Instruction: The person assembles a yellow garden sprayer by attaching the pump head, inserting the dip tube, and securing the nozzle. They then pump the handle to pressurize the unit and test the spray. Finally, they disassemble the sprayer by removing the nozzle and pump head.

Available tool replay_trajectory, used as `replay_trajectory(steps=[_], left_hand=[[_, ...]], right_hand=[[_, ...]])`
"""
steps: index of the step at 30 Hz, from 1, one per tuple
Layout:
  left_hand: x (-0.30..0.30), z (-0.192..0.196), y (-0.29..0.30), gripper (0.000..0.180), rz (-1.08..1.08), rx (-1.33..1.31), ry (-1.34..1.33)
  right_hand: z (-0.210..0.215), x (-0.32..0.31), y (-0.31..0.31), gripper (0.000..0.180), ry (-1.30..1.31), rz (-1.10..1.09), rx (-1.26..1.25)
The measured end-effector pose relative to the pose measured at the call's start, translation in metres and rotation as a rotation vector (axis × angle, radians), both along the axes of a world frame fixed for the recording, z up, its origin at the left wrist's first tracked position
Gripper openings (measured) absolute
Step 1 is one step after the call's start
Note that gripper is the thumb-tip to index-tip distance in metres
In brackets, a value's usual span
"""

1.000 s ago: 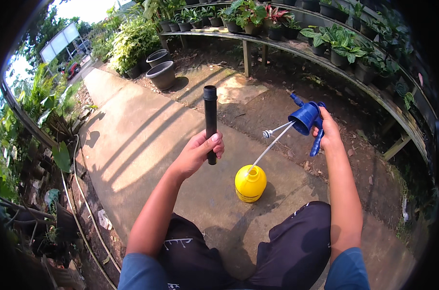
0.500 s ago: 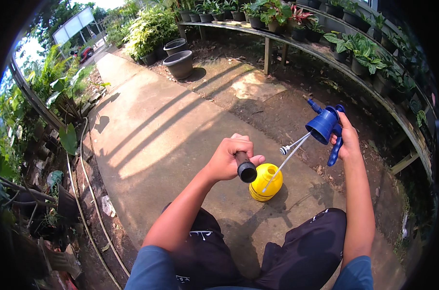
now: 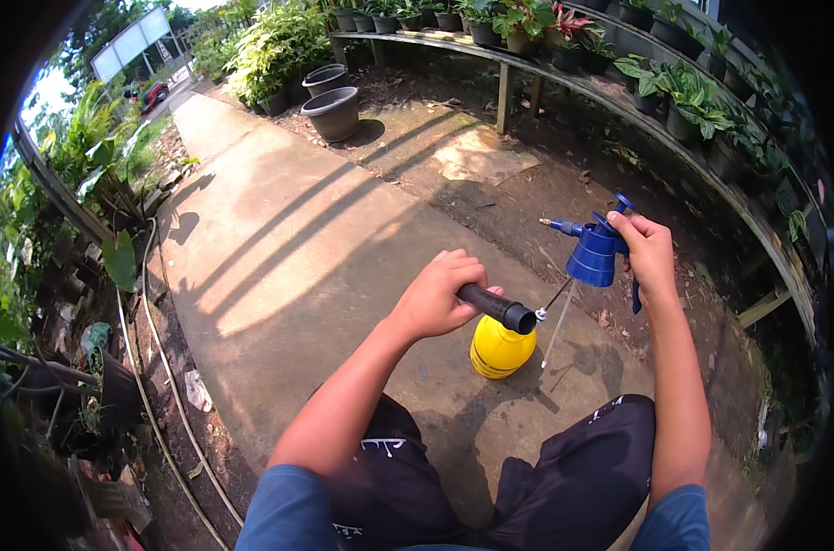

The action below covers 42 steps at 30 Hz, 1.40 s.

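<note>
My left hand (image 3: 442, 292) is wrapped round a short black tube (image 3: 498, 307), its open end tilted toward the right. In my right hand (image 3: 648, 250) is the blue pump sprayer head (image 3: 592, 257), with its nozzle pointing left. From beneath the head hang a thin pale dip tube (image 3: 558, 326) and a metal pump rod with a small white piston (image 3: 541, 315) at its end. The piston is close to the black tube's open end; whether they touch I cannot tell. Below stands the yellow sprayer bottle (image 3: 502, 349) on the concrete, its neck hidden behind the black tube.
Two grey plant pots (image 3: 332, 115) stand by the path's far edge. A long wooden bench (image 3: 637, 103) with potted plants curves along the right. A pale hose (image 3: 151, 367) runs down the left side. My knees (image 3: 582, 459) flank the near concrete.
The sprayer head has turned more upright and come down and left, bringing its piston near the black tube. The tube has swung rightward, its open end now over the bottle's neck.
</note>
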<state>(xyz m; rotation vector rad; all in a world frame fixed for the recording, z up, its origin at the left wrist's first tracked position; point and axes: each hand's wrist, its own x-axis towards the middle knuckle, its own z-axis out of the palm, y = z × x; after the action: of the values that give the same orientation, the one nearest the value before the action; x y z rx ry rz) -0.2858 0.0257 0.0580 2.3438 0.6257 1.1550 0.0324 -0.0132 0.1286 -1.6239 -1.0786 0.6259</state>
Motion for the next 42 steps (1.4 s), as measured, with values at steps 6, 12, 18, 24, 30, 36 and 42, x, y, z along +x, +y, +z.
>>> replay_trajectory(steps=[6, 12, 18, 24, 30, 36, 42], left_hand=[[-0.007, -0.006, 0.004, 0.030, -0.034, -0.403, 0.217], [-0.010, -0.017, 0.012, 0.033, -0.114, -0.245, 0.270], [-0.012, -0.018, 0.012, 0.027, -0.160, -0.161, 0.162], [-0.003, -0.007, 0.005, 0.016, -0.329, -0.264, 0.034], [-0.005, -0.016, 0.005, 0.015, -0.342, -0.380, 0.001], [-0.007, -0.028, 0.014, 0.019, -0.326, -0.365, 0.000], [-0.003, -0.030, 0.012, 0.022, -0.188, -0.373, 0.044]], right_hand=[[-0.002, 0.004, -0.005, 0.030, -0.762, -0.016, -0.125], [-0.090, 0.053, 0.025, 0.030, -0.580, 0.175, -0.590], [-0.204, 0.054, 0.016, 0.032, -0.323, 0.403, -0.812], [-0.140, 0.003, 0.017, 0.045, -0.770, 0.717, -0.632], [0.004, -0.038, -0.023, 0.024, -0.521, 0.759, 0.140], [0.046, -0.081, -0.073, 0.033, -0.821, 0.883, 0.285], [0.035, -0.091, -0.078, 0.036, -1.076, 0.760, 0.250]])
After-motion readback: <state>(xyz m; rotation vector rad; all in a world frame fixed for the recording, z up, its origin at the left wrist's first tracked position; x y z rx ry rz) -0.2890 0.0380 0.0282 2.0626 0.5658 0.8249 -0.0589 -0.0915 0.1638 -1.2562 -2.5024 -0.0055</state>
